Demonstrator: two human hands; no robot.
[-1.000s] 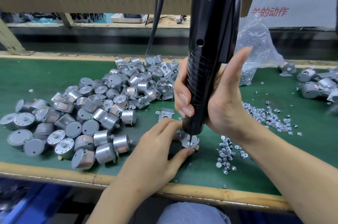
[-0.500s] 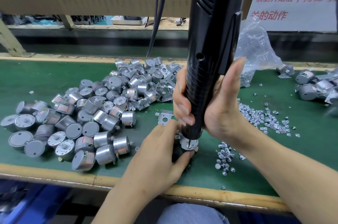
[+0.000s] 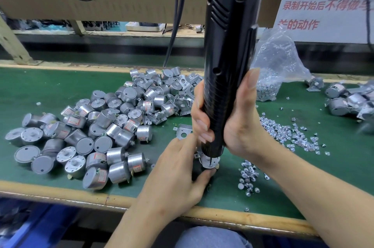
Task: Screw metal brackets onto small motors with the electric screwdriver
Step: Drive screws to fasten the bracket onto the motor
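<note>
While the right hand (image 3: 240, 124) is gripping the black screwdriver (image 3: 228, 45), the left hand (image 3: 176, 177) is pinching a silver motor (image 3: 208, 161) beneath it. Piled motors (image 3: 105, 118) are apparently waiting.

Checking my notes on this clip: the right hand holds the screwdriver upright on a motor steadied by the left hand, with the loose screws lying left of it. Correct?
Not quite: the head view shows the loose screws right of the motor; the pile of motors lies left. The right hand does hold the screwdriver, the left hand steadying.
</note>
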